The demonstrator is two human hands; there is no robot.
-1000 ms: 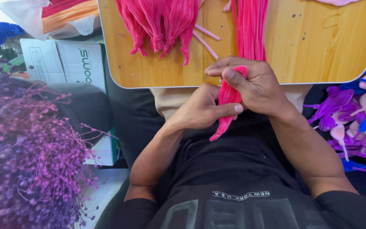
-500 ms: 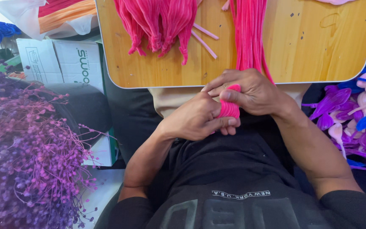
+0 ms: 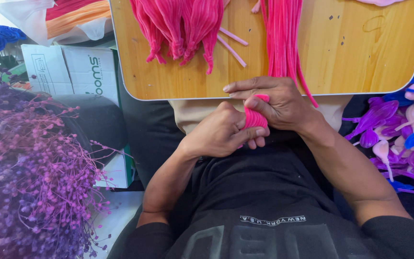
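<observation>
Below the bench point(image 3: 341, 62) edge, over the lap, a folded pink strip point(image 3: 253, 119) is pinched between both hands. The left hand point(image 3: 221, 132) is closed on its lower part, thumb and fingers pressed together; the right hand point(image 3: 276, 103) is curled over its top, forefinger stretched along the bench rim. The strip is thus held off the bench, just beside its near edge.

A slip seems the likeliest fault: the soft, bunched folds could spring open if either pinch were eased, and the strip could drop into the lap. The loose pink stems point(image 3: 283, 43) hang over the rim just beside the right wrist and might be dragged off by a careless lift.

Room is tight. The bench edge closes the space ahead, purple sprigs point(image 3: 29, 182) crowd the left, and purple petals point(image 3: 398, 139) lie near the right forearm. Open room is left only towards the body.
</observation>
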